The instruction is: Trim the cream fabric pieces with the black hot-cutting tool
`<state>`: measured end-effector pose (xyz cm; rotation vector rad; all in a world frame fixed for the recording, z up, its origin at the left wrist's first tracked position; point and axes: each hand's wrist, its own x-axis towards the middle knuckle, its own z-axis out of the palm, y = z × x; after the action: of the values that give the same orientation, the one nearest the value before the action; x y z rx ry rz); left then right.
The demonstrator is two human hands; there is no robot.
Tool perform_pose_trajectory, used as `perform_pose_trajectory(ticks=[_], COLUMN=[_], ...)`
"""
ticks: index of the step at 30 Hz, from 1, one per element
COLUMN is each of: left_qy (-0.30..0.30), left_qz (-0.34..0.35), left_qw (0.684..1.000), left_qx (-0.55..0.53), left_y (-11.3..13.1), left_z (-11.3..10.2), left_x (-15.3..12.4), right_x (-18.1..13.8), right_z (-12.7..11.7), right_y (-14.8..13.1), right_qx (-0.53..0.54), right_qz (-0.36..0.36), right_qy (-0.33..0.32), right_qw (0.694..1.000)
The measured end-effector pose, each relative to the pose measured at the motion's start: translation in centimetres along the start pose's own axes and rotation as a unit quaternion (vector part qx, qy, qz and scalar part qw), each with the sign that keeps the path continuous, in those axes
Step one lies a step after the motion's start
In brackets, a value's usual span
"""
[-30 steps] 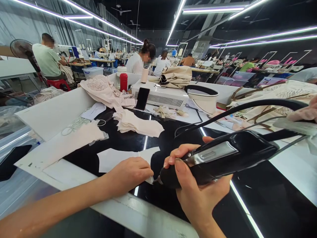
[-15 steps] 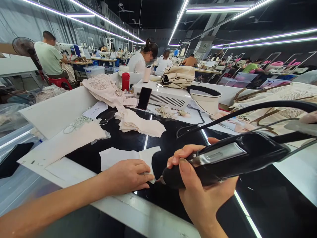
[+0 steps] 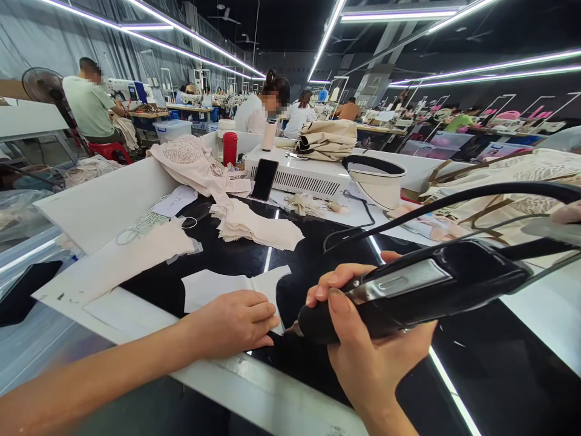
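Note:
A white cut fabric piece [image 3: 213, 286] lies flat on the black glossy tabletop [image 3: 318, 375], its right end narrowing toward me. My left hand [image 3: 238, 324] rests over its lower right part, fingers drawn together and pressing near the narrow end. Part of the piece is hidden under that hand. My right hand [image 3: 363, 339] wraps around a thick black corded hand tool [image 3: 408, 290] with a silver lever on its side. The tool's slim metal tip [image 3: 294, 329] points left, right by the fabric's end; whether they touch I cannot tell.
Behind lie stacked pale pink fabric pieces [image 3: 258, 225], more pink fabric [image 3: 140, 254] and a phone [image 3: 264, 180] leaning on a white vented box [image 3: 308, 178]. A black cable [image 3: 454, 203] arches above my right hand. Co-workers sit at machines farther back.
My left hand and the right end of the white fabric piece have shifted very slightly, the fabric's upper corner going left. My right hand and the tool stay almost where they were.

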<state>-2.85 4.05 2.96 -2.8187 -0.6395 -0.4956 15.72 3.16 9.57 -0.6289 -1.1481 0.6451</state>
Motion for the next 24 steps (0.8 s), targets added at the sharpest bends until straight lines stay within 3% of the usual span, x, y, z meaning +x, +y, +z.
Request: perform_pose_trajectory(ticks=[24], left_qy=[0.033], left_qz=[-0.039], left_qw=[0.998], left_qx=[0.021], left_y=[1.2], left_z=[0.1], left_x=[-0.4], right_x=[0.0], right_z=[0.1], right_y=[0.0], right_qx=[0.023], right_qz=[-0.015], right_qy=[-0.007], right_qw=[1.0])
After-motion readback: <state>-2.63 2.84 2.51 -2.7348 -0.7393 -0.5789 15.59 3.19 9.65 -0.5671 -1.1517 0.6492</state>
